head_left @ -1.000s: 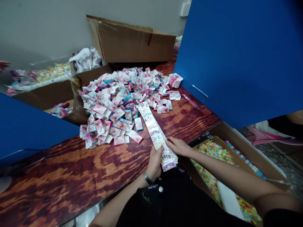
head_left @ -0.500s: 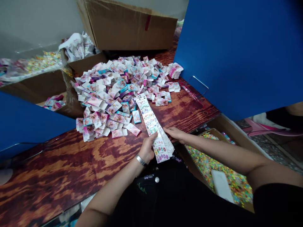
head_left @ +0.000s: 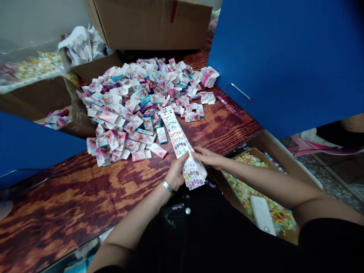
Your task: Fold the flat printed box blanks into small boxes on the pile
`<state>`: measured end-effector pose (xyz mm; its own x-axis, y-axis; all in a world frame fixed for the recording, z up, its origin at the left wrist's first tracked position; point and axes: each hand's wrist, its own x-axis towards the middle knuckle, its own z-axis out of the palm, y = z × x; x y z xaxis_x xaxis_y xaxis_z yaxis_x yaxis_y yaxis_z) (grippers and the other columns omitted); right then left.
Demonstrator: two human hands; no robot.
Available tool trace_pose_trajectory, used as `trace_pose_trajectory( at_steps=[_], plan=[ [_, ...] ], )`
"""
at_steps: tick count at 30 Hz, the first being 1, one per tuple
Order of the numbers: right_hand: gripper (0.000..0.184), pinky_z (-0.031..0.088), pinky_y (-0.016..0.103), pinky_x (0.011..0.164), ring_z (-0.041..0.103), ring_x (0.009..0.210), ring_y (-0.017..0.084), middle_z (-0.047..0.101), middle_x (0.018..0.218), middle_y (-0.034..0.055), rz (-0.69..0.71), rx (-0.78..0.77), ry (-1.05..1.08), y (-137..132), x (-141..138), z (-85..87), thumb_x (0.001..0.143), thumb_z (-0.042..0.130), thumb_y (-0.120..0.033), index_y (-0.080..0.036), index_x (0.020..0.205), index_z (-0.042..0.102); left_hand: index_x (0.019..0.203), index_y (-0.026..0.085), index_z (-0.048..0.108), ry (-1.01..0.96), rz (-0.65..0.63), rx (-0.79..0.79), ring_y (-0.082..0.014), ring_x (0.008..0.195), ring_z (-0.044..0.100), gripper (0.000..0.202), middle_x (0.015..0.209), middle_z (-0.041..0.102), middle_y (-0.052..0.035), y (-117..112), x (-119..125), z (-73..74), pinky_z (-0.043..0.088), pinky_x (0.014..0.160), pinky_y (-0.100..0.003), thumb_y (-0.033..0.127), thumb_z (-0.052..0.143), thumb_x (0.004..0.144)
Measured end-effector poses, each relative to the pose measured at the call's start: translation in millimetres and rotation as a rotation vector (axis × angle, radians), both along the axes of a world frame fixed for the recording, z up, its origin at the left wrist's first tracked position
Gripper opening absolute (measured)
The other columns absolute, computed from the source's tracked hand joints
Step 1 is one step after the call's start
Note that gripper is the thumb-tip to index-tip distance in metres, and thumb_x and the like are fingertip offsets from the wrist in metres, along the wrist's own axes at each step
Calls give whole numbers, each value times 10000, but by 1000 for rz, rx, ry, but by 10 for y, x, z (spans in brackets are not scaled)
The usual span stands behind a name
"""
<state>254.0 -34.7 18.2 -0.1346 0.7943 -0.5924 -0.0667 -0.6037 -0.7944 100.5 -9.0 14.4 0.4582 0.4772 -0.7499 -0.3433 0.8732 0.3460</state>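
A long white strip of colourful nail stickers (head_left: 178,138) lies on the wooden table (head_left: 85,189), running from the pile down to the near edge. My left hand (head_left: 176,172) pinches the strip's left side near its lower end. My right hand (head_left: 206,157) rests with fingers together on the strip's right side, over a stack of more strips. Behind them spreads a big pile of small flat pink and white cartons (head_left: 139,102).
A large cardboard box (head_left: 153,22) stands at the back. More boxes (head_left: 36,94) with stickers sit at the left. Blue partitions (head_left: 284,60) rise at right and left. A box of colourful stickers (head_left: 256,189) with a white phone (head_left: 261,216) sits low at right.
Both hands and the strip have stayed together at the table's near edge; my left thumb has shifted higher on the strip. The camera has tilted, so the scene sits higher in view.
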Motion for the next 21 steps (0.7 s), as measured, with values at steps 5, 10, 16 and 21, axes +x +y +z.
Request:
trace_pose_trajectory(
  at_steps=[5,10,16,21],
  plan=[
    [458,562,362,823,681,918,218,708,1065,86,-5,49,-17,84,-91,-92,794,705,-361,-156,1181,570,1039,105,624,8,-8,26,-254,780,703,252,834,714,-104,83,10,50,548,843,-456,236,632,825],
    [358,551,373,874,679,939,207,698,1094,95,-61,66,12,308,-245,-155,836,655,-299,-151,1154,584,963,95,623,59,1,57,-225,708,695,176,744,695,-79,315,-63,92,557,821,-428,232,571,863],
    [374,537,382,907,665,991,211,688,1138,89,-56,106,18,309,-255,-259,848,632,-308,-165,1190,582,992,109,624,86,37,169,-213,719,692,243,816,705,-88,265,-74,41,559,806,-396,260,663,806],
    [440,517,395,935,641,1061,223,677,1178,45,-1,210,-62,129,-172,-336,859,602,-389,-227,1266,564,1025,114,634,101,52,287,-246,805,696,324,905,716,-109,64,-46,15,549,831,-410,281,715,758]
  ],
)
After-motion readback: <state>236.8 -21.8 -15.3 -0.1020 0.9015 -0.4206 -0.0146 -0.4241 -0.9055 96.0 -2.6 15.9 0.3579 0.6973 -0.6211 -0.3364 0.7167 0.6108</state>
